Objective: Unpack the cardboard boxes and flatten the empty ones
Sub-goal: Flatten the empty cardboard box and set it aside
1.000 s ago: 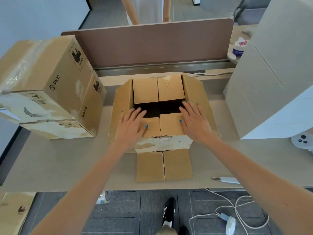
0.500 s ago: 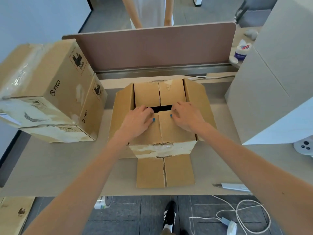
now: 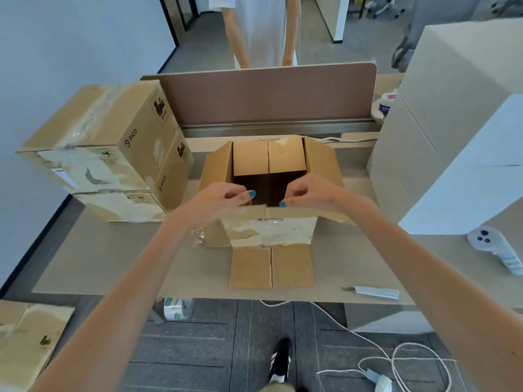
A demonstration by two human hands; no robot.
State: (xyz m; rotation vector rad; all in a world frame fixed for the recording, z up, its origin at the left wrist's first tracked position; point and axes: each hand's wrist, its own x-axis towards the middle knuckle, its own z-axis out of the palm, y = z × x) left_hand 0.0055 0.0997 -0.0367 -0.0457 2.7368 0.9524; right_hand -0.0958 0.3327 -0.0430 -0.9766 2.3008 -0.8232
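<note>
An open brown cardboard box (image 3: 268,233) stands in the middle of the desk, its inside dark. Its far flaps stand up and its lower near flaps lie flat on the desk toward me. My left hand (image 3: 223,198) grips the left near top flap at its edge, fingers curled over it. My right hand (image 3: 307,193) grips the right near top flap the same way. Both flaps are lifted toward me. Two stacked closed PICO boxes (image 3: 113,154) sit at the left.
A big white box (image 3: 452,137) stands at the right, a white controller (image 3: 492,247) below it. A box cutter (image 3: 370,291) lies near the desk's front edge. A tape roll (image 3: 178,308), cable (image 3: 396,355) and flat cardboard (image 3: 28,335) lie on the floor. A person stands behind the divider (image 3: 268,94).
My hands went from resting flat on the near flaps to curling round their edges and pulling them up and toward me, opening the box wider.
</note>
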